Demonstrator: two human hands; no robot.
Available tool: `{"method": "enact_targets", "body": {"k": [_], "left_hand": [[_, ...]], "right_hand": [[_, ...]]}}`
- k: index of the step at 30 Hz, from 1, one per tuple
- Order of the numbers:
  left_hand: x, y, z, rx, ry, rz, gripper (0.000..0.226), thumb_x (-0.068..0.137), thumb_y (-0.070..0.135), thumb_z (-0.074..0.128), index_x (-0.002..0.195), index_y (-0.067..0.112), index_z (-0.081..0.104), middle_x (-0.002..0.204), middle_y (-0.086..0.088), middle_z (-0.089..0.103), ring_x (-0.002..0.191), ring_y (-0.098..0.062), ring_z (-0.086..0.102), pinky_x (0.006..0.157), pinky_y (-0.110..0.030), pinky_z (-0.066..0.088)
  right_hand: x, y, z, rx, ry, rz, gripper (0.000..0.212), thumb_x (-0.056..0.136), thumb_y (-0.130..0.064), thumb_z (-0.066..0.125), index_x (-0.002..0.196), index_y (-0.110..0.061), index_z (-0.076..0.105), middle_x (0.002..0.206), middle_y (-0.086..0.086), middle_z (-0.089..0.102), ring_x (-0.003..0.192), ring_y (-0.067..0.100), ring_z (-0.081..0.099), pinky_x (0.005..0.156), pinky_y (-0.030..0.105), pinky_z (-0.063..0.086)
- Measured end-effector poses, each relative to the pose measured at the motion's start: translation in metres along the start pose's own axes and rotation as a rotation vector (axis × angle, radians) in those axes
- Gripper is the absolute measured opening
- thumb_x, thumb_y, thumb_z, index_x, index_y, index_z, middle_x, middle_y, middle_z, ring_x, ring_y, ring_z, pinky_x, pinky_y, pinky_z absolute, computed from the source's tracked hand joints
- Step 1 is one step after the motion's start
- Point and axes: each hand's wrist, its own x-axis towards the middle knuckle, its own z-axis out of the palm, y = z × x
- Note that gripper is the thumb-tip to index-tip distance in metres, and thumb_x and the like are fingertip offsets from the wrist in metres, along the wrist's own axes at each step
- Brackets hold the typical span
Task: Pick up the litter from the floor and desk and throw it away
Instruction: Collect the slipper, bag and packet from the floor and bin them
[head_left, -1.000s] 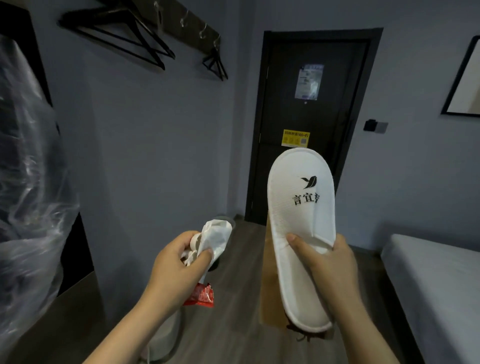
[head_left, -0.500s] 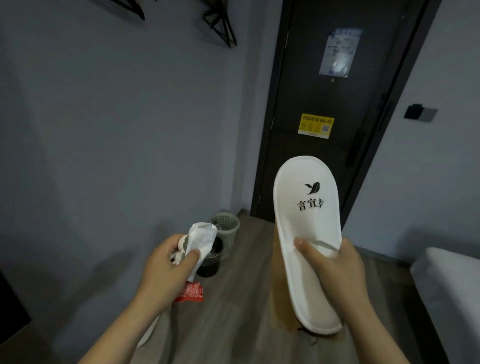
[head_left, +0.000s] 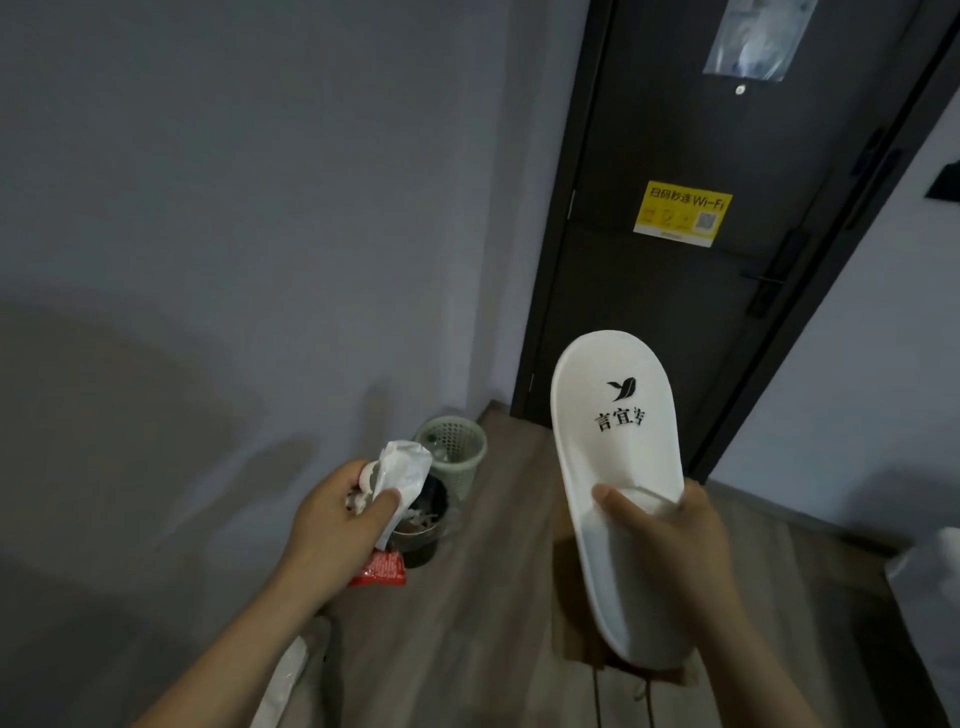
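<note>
My left hand (head_left: 337, 525) grips a bunch of litter: crumpled white paper (head_left: 402, 467) and a red wrapper (head_left: 379, 569) hanging below the fist. My right hand (head_left: 660, 540) holds a white disposable slipper (head_left: 618, 467) with a black logo, toe up, together with a brown paper bag (head_left: 571, 623) behind it. On the floor ahead stand a pale green mesh bin (head_left: 452, 452) by the wall and a dark bin (head_left: 421, 535) with rubbish in it, just beyond my left hand.
A dark door (head_left: 675, 312) with a yellow Wi-Fi sticker is straight ahead. A grey wall runs along the left. A white bed corner (head_left: 935, 571) shows at the right edge. White plastic (head_left: 285, 680) lies on the wooden floor near my left forearm.
The view has moved toward the door and tilted down. The bins are nearer and now sit just past my left hand. Both hands keep their hold.
</note>
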Motion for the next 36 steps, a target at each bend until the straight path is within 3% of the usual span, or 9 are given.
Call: {"method": "enact_targets", "body": {"k": [5,8,11,16,20,23,27,33,36], "left_hand": [[0.082,-0.014,0.045,0.015,0.034,-0.072,0.027,0.086,0.012,0.066,0.073,0.036,0.063,0.070,0.005,0.065,0.063,-0.007,0.057,0.059,-0.024,0.043],[0.126,-0.014,0.072,0.034,0.054,-0.113,0.002,0.074,0.032,0.064,0.076,0.032,0.063,0.069,0.002,0.064,0.062,-0.005,0.057,0.061,-0.024,0.044],[0.167,-0.018,0.095,0.066,0.095,-0.134,0.032,0.066,0.042,0.058,0.081,0.015,0.063,0.067,0.002,0.060,0.060,0.000,0.056,0.056,-0.012,0.041],[0.225,-0.047,0.115,0.131,0.094,-0.212,0.047,0.056,0.058,0.047,0.082,0.022,0.062,0.074,0.003,0.065,0.068,-0.011,0.059,0.062,-0.025,0.044],[0.276,-0.072,0.129,0.164,0.082,-0.300,0.035,0.065,0.049,0.055,0.084,0.020,0.063,0.077,0.000,0.067,0.072,-0.015,0.062,0.063,-0.026,0.045],[0.319,-0.098,0.138,0.161,0.052,-0.340,0.026,0.073,0.039,0.060,0.086,0.017,0.063,0.078,-0.002,0.067,0.074,-0.019,0.063,0.066,-0.033,0.048],[0.385,-0.144,0.149,0.193,-0.007,-0.373,0.004,0.086,0.017,0.065,0.089,0.018,0.061,0.079,0.002,0.064,0.072,-0.008,0.059,0.061,-0.016,0.042],[0.463,-0.206,0.166,0.319,-0.137,-0.451,0.011,0.086,0.018,0.062,0.085,0.010,0.054,0.077,-0.005,0.056,0.072,-0.020,0.053,0.061,-0.022,0.038],[0.486,-0.231,0.178,0.355,-0.158,-0.487,0.019,0.086,0.019,0.062,0.074,0.016,0.046,0.069,0.001,0.048,0.065,-0.014,0.047,0.059,-0.021,0.036]], "right_hand": [[0.107,0.003,0.043,0.032,-0.068,0.023,0.062,0.063,-0.059,0.078,0.106,-0.022,0.052,0.102,-0.001,0.063,0.087,0.018,0.061,0.072,0.039,0.054],[0.171,0.001,0.065,0.036,-0.157,0.049,0.062,0.066,-0.054,0.078,0.109,-0.018,0.052,0.106,0.001,0.063,0.088,0.018,0.060,0.062,0.029,0.047],[0.227,0.003,0.092,0.018,-0.249,0.060,0.073,0.056,-0.068,0.074,0.109,-0.021,0.055,0.102,-0.001,0.065,0.086,0.018,0.063,0.068,0.036,0.054],[0.286,0.005,0.136,-0.026,-0.351,0.074,0.068,0.067,-0.052,0.079,0.118,-0.016,0.051,0.110,-0.001,0.059,0.094,0.021,0.059,0.067,0.031,0.046],[0.330,0.008,0.179,-0.050,-0.423,0.128,0.061,0.068,-0.049,0.080,0.110,-0.026,0.042,0.106,-0.004,0.054,0.091,0.018,0.055,0.068,0.029,0.044],[0.363,0.009,0.219,-0.109,-0.448,0.140,0.070,0.068,-0.049,0.080,0.122,-0.022,0.043,0.109,-0.006,0.052,0.093,0.014,0.052,0.074,0.030,0.044],[0.405,0.007,0.271,-0.205,-0.456,0.146,0.079,0.067,-0.051,0.080,0.126,-0.015,0.043,0.112,0.001,0.055,0.096,0.018,0.054,0.078,0.035,0.051],[0.450,0.009,0.338,-0.271,-0.472,0.189,0.070,0.063,-0.056,0.080,0.112,-0.020,0.045,0.100,-0.003,0.056,0.088,0.018,0.057,0.072,0.033,0.051],[0.468,0.018,0.363,-0.275,-0.490,0.221,0.060,0.065,-0.053,0.080,0.102,-0.026,0.041,0.091,-0.008,0.054,0.085,0.017,0.057,0.068,0.031,0.049]]}}
